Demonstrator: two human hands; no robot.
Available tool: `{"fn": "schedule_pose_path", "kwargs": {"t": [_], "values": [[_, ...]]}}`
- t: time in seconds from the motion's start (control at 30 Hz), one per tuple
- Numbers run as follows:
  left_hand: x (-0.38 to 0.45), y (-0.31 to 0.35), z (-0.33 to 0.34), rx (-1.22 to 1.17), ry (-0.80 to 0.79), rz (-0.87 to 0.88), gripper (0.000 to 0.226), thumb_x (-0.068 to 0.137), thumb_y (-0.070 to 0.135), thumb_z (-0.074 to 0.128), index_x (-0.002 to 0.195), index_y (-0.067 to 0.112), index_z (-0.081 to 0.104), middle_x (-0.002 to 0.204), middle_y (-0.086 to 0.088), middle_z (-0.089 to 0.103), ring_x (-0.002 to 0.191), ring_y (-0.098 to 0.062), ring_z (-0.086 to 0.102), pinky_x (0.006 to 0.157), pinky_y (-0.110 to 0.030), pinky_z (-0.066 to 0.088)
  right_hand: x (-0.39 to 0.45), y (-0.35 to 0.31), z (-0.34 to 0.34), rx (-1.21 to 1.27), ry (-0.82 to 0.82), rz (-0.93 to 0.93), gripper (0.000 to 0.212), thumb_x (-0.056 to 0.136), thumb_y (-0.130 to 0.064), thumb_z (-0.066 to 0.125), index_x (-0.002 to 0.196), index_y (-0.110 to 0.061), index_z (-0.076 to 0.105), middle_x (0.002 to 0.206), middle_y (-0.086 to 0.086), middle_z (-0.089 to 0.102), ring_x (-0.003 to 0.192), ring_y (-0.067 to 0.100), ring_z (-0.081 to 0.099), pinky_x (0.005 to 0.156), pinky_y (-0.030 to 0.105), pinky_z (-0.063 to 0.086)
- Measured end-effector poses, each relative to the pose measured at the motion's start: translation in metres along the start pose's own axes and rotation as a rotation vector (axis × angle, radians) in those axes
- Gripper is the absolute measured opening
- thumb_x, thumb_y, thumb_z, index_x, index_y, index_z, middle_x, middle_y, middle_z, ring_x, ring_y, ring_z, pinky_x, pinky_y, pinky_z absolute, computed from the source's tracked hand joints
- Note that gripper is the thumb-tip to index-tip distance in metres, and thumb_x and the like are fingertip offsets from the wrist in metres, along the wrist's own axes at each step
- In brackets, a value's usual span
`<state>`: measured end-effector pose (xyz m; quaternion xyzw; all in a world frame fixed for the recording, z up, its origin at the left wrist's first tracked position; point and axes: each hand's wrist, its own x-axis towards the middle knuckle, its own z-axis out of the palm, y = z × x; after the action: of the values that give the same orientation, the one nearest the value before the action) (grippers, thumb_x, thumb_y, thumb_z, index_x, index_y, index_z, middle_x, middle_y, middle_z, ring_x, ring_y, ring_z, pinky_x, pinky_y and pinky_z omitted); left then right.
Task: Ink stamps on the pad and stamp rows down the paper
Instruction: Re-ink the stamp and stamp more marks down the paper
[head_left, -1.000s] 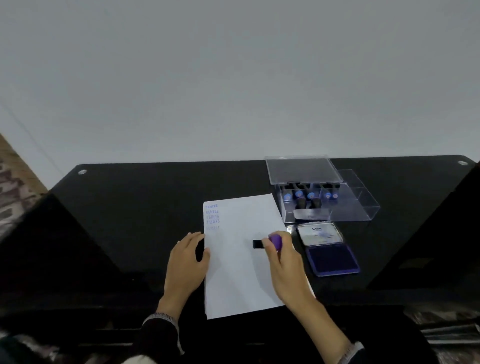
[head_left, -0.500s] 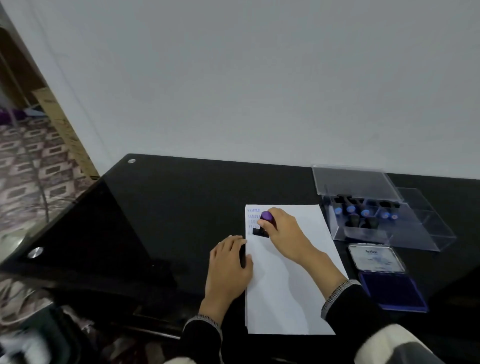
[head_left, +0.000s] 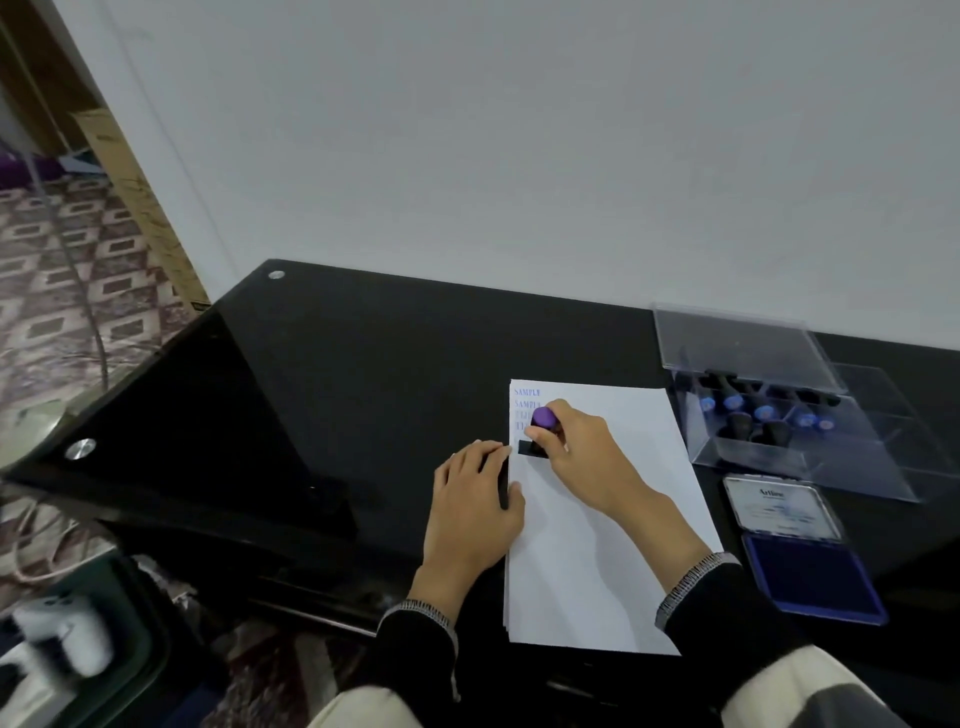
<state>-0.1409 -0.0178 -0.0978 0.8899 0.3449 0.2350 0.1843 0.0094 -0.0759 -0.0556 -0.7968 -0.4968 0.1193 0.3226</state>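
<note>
- Left hand lies flat, fingers straight, pinning the paper at its left edge on the surface.
- Right hand fingers clamp the stamp, mid-frame, upper left of the paper.
- Press straight down, level, directly under the printed rows.

Stamp: purple knob, black base, upright, base down on white paper near its 11 o'clock corner, below blue SAMPLE rows. Ink pad: open, blue, at paper's 3 o'clock, apart.
</note>
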Motion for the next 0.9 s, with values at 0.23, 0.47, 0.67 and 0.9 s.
{"fn": "schedule_pose_path", "kwargs": {"t": [0.23,0.47,0.67,0.9], "values": [[0.0002,-0.0003,0.0003,-0.001,-0.015,-0.004,0.046,0.092,0.038,0.047,0.137,0.025,0.048,0.139,0.009,0.044,0.134,-0.008,0.031,0.114,-0.031,0.018,0.0014,-0.0028,0.0014,-0.056,-0.019,-0.007,0.027,0.095,-0.034,0.052,0.116,-0.017,0.047,0.119,0.005,0.059,0.088,0.013,0.052,0.075,0.021,0.045],[0.0006,-0.0004,0.0008,-0.005,-0.019,-0.008,0.046,0.092,0.037,0.047,0.137,0.025,0.049,0.139,0.009,0.044,0.135,-0.009,0.031,0.114,-0.031,0.018,0.0017,-0.0023,0.0058,-0.097,-0.016,-0.003,0.031,0.095,-0.035,0.051,0.119,-0.017,0.047,0.119,0.004,0.059,0.087,0.012,0.05,0.076,0.02,0.042],[0.0009,-0.0008,0.0013,-0.011,-0.023,-0.015,0.046,0.092,0.037,0.047,0.136,0.026,0.049,0.139,0.009,0.044,0.135,-0.009,0.03,0.113,-0.03,0.016,0.0031,-0.0016,0.0069,-0.098,-0.012,0.001,0.031,0.095,-0.035,0.052,0.119,-0.017,0.047,0.117,0.004,0.06,0.085,0.012,0.051,0.074,0.02,0.043],[0.0007,-0.0008,0.0021,-0.015,-0.012,-0.014,0.045,0.092,0.037,0.048,0.135,0.025,0.051,0.138,0.009,0.046,0.133,-0.009,0.032,0.113,-0.031,0.018,0.0035,-0.0007,0.0088,-0.099,-0.008,0.004,0.028,0.095,-0.035,0.052,0.116,-0.018,0.047,0.114,0.003,0.061,0.082,0.013,0.052,0.07,0.019,0.041]]}}
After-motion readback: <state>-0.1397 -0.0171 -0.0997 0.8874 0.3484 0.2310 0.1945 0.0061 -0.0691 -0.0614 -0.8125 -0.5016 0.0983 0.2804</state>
